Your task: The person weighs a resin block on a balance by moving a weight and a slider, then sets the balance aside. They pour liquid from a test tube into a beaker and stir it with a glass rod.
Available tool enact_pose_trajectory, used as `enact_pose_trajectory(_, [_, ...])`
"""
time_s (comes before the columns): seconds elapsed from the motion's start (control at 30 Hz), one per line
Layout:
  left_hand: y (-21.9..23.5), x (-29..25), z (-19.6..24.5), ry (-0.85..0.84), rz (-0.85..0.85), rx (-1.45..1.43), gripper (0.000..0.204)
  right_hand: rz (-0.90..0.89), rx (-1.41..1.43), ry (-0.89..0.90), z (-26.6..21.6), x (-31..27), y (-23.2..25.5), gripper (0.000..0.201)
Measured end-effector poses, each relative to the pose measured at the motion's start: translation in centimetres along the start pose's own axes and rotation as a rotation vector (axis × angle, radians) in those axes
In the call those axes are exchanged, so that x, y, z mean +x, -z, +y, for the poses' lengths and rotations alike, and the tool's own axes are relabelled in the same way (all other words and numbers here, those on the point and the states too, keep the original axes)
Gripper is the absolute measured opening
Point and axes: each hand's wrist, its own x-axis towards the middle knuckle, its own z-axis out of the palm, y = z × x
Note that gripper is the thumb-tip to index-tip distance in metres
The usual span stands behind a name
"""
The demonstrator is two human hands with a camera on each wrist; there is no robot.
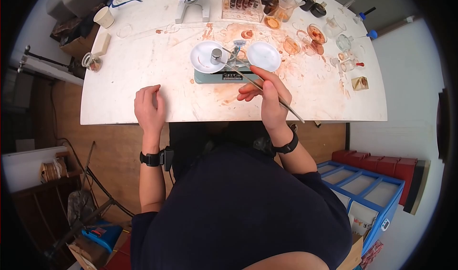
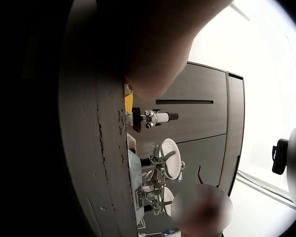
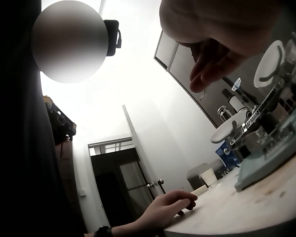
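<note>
Long metal tweezers (image 1: 281, 100) are held in my right hand (image 1: 273, 95), their joined end pointing back toward me. At their tips is a small silver cylindrical weight (image 1: 216, 54), over the left pan (image 1: 202, 64) of a balance scale (image 1: 205, 77). In the right wrist view the weight (image 3: 223, 112) shows above that white pan (image 3: 222, 132). The right pan (image 1: 264, 56) is bare. My left hand (image 1: 150, 108) rests at the table's front edge, fingers loosely curled, holding nothing.
Behind the scale stand a microscope (image 1: 193, 2) and a test tube rack (image 1: 243, 5). Stained glass dishes (image 1: 316, 33), a flask (image 1: 344, 42) and dark bottles (image 1: 318, 9) fill the right side. A paper cup (image 1: 103, 18) and jar (image 1: 91, 62) are at left.
</note>
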Motion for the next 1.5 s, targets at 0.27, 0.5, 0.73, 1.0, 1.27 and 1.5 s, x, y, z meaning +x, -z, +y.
enact_pose_trajectory(0.27, [0.1,0.0,0.1,0.008,-0.004,0.003,0.015,0.084,0.057,-0.212,-0.1,0.9,-0.3,0.042])
enact_pose_trajectory(0.5, [0.1,0.0,0.0,0.008,-0.007,0.001,0.015,0.106,0.07,-0.252,0.1,1.9,-1.1,0.042])
enact_pose_trajectory(0.73, [0.1,0.0,0.1,0.013,0.001,-0.012,0.015,0.088,0.068,-0.238,-0.1,2.2,-1.3,0.035])
enact_pose_trajectory(1.0, [0.1,0.1,0.1,0.01,0.008,-0.014,0.015,0.014,-0.029,-0.174,-0.6,2.9,-0.9,0.032])
enact_pose_trajectory(1.27, [0.4,0.1,0.3,0.017,0.004,-0.044,0.015,0.01,-0.051,-0.118,-0.4,3.3,-1.3,0.03])
enact_pose_trajectory(1.5, [0.3,-0.1,-0.1,0.024,0.011,-0.058,0.015,-0.056,-0.015,-0.035,-1.7,4.7,-3.9,0.03])
